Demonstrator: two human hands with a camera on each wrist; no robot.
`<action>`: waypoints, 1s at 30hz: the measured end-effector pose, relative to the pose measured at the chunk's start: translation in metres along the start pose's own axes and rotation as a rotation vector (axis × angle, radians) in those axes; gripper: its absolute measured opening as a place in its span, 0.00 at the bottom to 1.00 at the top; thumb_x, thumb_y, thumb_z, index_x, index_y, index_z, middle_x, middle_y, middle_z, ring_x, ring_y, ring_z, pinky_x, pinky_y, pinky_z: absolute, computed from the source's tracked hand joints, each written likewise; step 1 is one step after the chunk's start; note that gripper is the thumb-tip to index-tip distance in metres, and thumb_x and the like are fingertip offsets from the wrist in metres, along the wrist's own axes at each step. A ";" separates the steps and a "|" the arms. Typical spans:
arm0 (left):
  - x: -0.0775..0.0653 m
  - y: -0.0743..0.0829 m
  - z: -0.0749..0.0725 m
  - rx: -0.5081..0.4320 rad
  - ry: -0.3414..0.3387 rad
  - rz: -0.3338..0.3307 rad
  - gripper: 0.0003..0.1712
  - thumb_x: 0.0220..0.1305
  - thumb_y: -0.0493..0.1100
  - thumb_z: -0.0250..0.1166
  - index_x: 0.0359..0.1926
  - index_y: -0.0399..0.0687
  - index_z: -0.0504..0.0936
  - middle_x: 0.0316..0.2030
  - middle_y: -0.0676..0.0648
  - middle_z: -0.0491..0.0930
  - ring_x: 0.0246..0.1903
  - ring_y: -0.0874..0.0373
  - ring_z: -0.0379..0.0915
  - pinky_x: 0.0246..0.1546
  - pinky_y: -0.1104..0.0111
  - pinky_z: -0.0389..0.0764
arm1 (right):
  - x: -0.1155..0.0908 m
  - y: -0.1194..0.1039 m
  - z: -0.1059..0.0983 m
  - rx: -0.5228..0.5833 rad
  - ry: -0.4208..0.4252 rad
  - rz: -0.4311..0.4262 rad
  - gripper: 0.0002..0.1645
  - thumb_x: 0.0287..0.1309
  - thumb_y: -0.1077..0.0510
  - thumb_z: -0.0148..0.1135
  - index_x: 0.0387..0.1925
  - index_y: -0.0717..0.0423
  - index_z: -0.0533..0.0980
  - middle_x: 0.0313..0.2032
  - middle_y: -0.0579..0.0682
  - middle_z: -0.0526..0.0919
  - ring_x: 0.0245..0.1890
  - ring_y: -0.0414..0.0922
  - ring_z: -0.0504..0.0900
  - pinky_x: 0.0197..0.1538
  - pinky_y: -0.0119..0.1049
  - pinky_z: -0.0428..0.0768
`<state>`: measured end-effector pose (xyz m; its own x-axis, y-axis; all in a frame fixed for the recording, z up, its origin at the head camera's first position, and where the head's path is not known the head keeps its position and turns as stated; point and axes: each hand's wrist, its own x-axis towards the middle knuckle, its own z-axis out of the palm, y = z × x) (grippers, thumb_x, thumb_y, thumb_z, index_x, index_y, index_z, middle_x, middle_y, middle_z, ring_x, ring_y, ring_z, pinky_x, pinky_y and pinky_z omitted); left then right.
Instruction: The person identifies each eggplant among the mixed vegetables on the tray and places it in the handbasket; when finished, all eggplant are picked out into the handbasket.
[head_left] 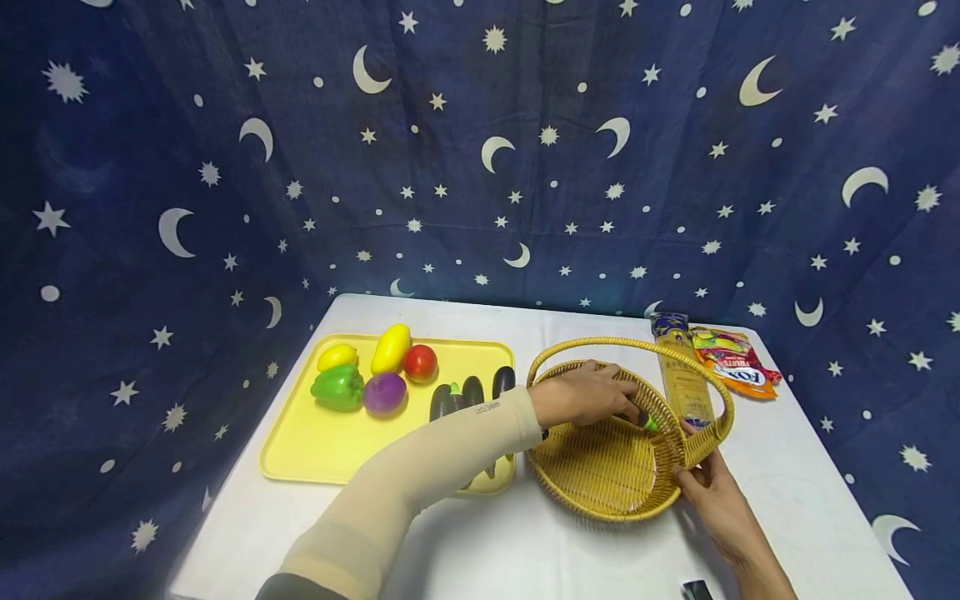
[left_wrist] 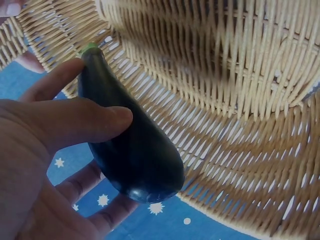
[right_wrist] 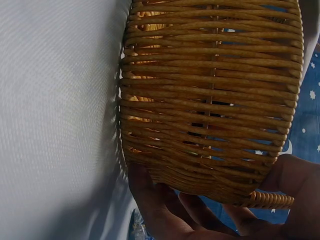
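A dark eggplant (left_wrist: 132,130) with a green stem is held in my left hand (left_wrist: 55,135), the thumb across it and the fingers round its far side. In the head view the left hand (head_left: 592,393) is inside the wicker basket (head_left: 600,475), near its back right wall, and only the green stem end shows past the fingers. My right hand (head_left: 716,500) grips the basket's right side near the handle's base. The right wrist view shows its thumb at the rim and the fingers of the right hand (right_wrist: 200,215) spread along the woven wall.
A yellow tray (head_left: 300,454) on the left carries several eggplants (head_left: 442,402), a green pepper (head_left: 337,387), a purple onion-like vegetable (head_left: 385,394), a tomato (head_left: 420,363) and yellow lemon-like fruits (head_left: 392,348). Behind the basket lie a pasta packet (head_left: 686,387) and a candy bag (head_left: 735,362).
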<state>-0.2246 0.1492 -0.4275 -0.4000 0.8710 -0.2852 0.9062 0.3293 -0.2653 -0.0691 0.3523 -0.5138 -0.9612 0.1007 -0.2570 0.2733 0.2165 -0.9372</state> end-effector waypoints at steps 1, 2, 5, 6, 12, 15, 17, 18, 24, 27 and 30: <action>0.001 0.000 0.001 -0.001 -0.009 0.002 0.34 0.81 0.44 0.52 0.73 0.95 0.67 0.74 0.64 0.64 0.73 0.58 0.60 0.67 0.61 0.72 | 0.000 0.000 0.000 0.002 -0.001 0.002 0.50 0.81 0.64 0.49 0.88 0.38 0.34 0.83 0.72 0.43 0.54 0.14 0.68 0.55 0.15 0.77; 0.002 0.000 0.002 0.000 -0.016 0.004 0.34 0.81 0.44 0.51 0.73 0.96 0.67 0.75 0.64 0.63 0.76 0.56 0.59 0.70 0.59 0.72 | 0.000 0.000 0.000 0.002 -0.001 0.002 0.50 0.80 0.64 0.49 0.88 0.38 0.34 0.83 0.72 0.43 0.54 0.14 0.68 0.55 0.15 0.77; 0.005 -0.001 0.004 -0.015 -0.041 0.014 0.34 0.81 0.43 0.50 0.73 0.95 0.68 0.78 0.63 0.60 0.82 0.50 0.54 0.78 0.55 0.67 | 0.000 0.000 0.000 -0.004 0.001 0.005 0.50 0.81 0.63 0.49 0.87 0.36 0.35 0.83 0.71 0.42 0.55 0.16 0.68 0.55 0.15 0.77; 0.005 -0.001 0.005 -0.026 -0.044 0.016 0.34 0.81 0.43 0.50 0.73 0.94 0.68 0.79 0.63 0.60 0.83 0.49 0.53 0.80 0.54 0.65 | 0.000 0.000 0.000 -0.006 0.000 0.003 0.50 0.81 0.64 0.49 0.87 0.36 0.35 0.84 0.71 0.42 0.56 0.17 0.67 0.55 0.15 0.77; 0.005 -0.004 0.009 -0.092 -0.050 0.007 0.32 0.82 0.45 0.46 0.74 0.93 0.68 0.84 0.56 0.53 0.84 0.49 0.50 0.82 0.56 0.61 | -0.001 0.000 0.001 -0.015 0.009 -0.007 0.50 0.80 0.64 0.49 0.88 0.39 0.35 0.83 0.72 0.44 0.55 0.16 0.68 0.55 0.15 0.77; 0.004 -0.006 0.013 -0.107 -0.008 0.010 0.31 0.82 0.47 0.45 0.72 0.92 0.70 0.78 0.52 0.61 0.76 0.53 0.61 0.76 0.62 0.69 | -0.001 0.000 0.001 -0.016 0.014 -0.007 0.49 0.80 0.64 0.49 0.88 0.41 0.35 0.82 0.72 0.46 0.54 0.15 0.69 0.54 0.16 0.77; 0.003 -0.007 0.016 -0.126 0.016 0.013 0.29 0.82 0.48 0.45 0.72 0.91 0.71 0.72 0.53 0.64 0.69 0.58 0.64 0.70 0.66 0.72 | -0.001 -0.001 0.001 -0.027 0.017 -0.004 0.50 0.80 0.64 0.49 0.88 0.41 0.35 0.82 0.72 0.46 0.56 0.17 0.70 0.54 0.16 0.78; 0.003 -0.008 0.017 -0.136 0.022 0.015 0.28 0.83 0.48 0.45 0.71 0.89 0.72 0.69 0.53 0.65 0.66 0.59 0.64 0.67 0.67 0.73 | -0.001 -0.002 0.001 -0.031 0.018 -0.004 0.50 0.80 0.64 0.49 0.88 0.41 0.35 0.82 0.72 0.46 0.57 0.18 0.69 0.54 0.16 0.78; 0.008 -0.013 0.023 -0.177 0.037 0.011 0.19 0.85 0.42 0.47 0.63 0.74 0.73 0.61 0.53 0.67 0.58 0.59 0.66 0.57 0.70 0.76 | -0.001 -0.002 0.002 -0.046 0.022 0.000 0.50 0.80 0.64 0.49 0.88 0.39 0.34 0.82 0.73 0.46 0.54 0.16 0.68 0.54 0.16 0.78; 0.029 -0.017 0.043 -0.206 0.045 -0.014 0.13 0.85 0.43 0.48 0.56 0.72 0.71 0.58 0.56 0.68 0.55 0.61 0.66 0.53 0.70 0.75 | -0.001 -0.001 0.002 -0.040 0.022 -0.008 0.50 0.80 0.65 0.49 0.88 0.40 0.35 0.82 0.73 0.46 0.53 0.15 0.69 0.54 0.16 0.78; 0.042 -0.019 0.054 -0.291 0.048 -0.067 0.06 0.85 0.51 0.47 0.49 0.71 0.71 0.53 0.59 0.70 0.52 0.63 0.66 0.52 0.70 0.74 | 0.000 -0.001 0.002 -0.032 0.020 -0.011 0.50 0.79 0.65 0.50 0.88 0.41 0.35 0.82 0.72 0.46 0.53 0.14 0.69 0.54 0.16 0.78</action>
<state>-0.2663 0.1598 -0.4836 -0.4593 0.8579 -0.2301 0.8821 0.4710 -0.0046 -0.0690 0.3500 -0.5135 -0.9631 0.1176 -0.2421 0.2645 0.2487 -0.9318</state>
